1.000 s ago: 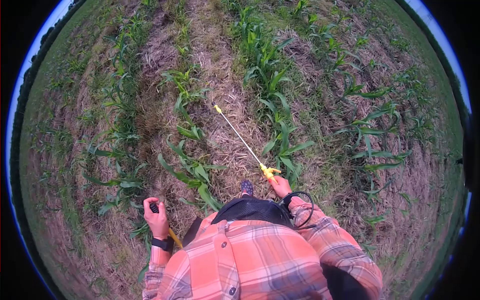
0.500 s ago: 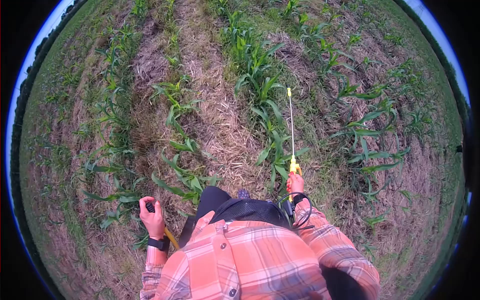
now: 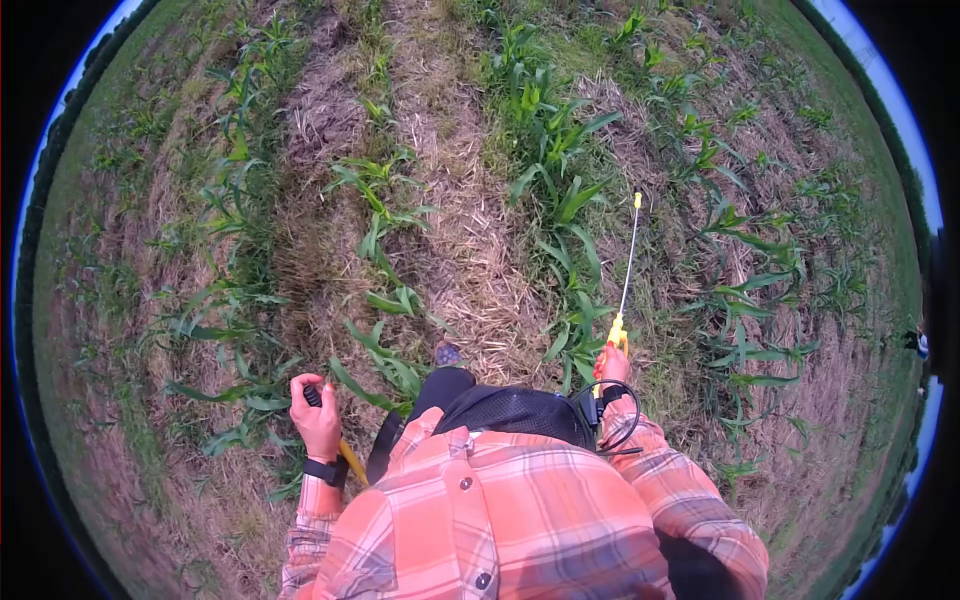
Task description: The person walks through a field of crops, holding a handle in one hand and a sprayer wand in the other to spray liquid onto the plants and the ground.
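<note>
My left hand (image 3: 316, 418) is closed around a black ribbed handle grip (image 3: 313, 396) at the lower left; a yellow bar (image 3: 352, 462) shows beside that wrist. At the right, my right hand (image 3: 611, 366) grips the yellow handle of a spray wand (image 3: 628, 270). Its thin pale rod points up and away over the ground and ends in a yellow nozzle (image 3: 638, 200). A black hose (image 3: 636, 422) loops round by my right wrist.
Rows of green leafy plants (image 3: 560, 150) run away from me on both sides of a straw-covered strip (image 3: 470, 260). A patterned shoe (image 3: 448, 354) stands on the strip. Another person (image 3: 921, 344) is far off at the right edge.
The wand and my right hand have shifted right in view, with the rod now leaning more to the right. My left hand sits slightly further right. A shoe now shows in front of my left knee.
</note>
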Demonstrator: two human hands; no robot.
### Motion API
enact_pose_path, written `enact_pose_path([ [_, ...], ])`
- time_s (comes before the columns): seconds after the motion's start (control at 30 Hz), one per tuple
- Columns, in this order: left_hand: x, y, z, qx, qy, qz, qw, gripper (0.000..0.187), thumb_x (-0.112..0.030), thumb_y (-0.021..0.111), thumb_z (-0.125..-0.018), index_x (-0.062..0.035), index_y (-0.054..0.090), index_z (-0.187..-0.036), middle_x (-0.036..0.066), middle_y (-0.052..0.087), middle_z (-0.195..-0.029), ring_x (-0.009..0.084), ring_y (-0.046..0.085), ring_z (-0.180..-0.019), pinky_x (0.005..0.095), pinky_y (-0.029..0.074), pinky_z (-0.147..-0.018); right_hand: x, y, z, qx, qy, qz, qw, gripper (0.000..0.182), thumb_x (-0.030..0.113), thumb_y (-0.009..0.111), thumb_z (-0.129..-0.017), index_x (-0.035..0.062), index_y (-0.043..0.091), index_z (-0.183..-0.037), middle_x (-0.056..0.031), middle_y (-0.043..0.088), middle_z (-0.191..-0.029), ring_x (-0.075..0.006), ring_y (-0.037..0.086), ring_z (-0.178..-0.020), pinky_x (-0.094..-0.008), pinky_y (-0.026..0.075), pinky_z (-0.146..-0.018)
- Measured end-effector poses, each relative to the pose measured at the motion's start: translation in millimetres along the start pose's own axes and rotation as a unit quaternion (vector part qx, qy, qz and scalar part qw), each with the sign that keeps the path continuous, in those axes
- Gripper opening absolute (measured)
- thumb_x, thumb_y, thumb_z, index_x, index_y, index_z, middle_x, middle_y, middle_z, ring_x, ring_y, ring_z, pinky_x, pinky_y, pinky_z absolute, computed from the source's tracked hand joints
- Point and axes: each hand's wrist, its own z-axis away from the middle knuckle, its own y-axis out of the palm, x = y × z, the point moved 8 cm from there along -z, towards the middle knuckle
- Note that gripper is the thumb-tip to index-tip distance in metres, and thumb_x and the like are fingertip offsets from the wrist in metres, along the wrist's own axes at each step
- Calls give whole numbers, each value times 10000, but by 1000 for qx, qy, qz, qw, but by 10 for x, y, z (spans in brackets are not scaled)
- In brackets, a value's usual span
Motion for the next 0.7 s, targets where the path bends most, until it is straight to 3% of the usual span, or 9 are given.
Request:
enact_pose_path([
  [0.4,255,-158,-700,-15,-24,23,999,111,-8,527,-742,-39,464,-827,-9,417,-612,70,390,-525,220,329,-489,316,1564,539,195,-47,228,953,233,298,474,-838,87,474,-739,19,438,-510,-66,366,-351,-225,284,-301],
  [0.47,304,-110,-760,4,-52,39,998,111,-8,527,-742,-39,465,-829,-14,411,-617,69,381,-523,218,322,-485,458,1759,623,218,-144,329,907,242,298,484,-832,74,504,-744,14,464,-516,-72,397,-361,-229,289,-313],
  [0.53,304,-78,-826,9,-58,38,998,113,-10,528,-742,-39,464,-831,-16,415,-624,65,375,-525,215,322,-486,529,1923,682,251,-220,387,860,253,295,513,-814,48,562,-788,-18,536,-562,-104,497,-469,-255,395,-450],
  [0.6,222,-45,-879,7,-53,54,997,113,-9,528,-741,-39,462,-829,-18,413,-625,59,373,-531,211,320,-487,586,2089,735,278,-255,440,815,261,296,527,-804,39,570,-814,-39,556,-583,-119,530,-531,-269,411,-507],
  [0.7,275,-7,-973,1,-57,59,997,109,-11,526,-744,-39,458,-825,-22,409,-622,57,370,-528,210,315,-482,765,2353,898,335,-300,470,759,267,315,533,-791,58,567,-857,-111,560,-611,-214,554,-554,-323,420,-531],
])
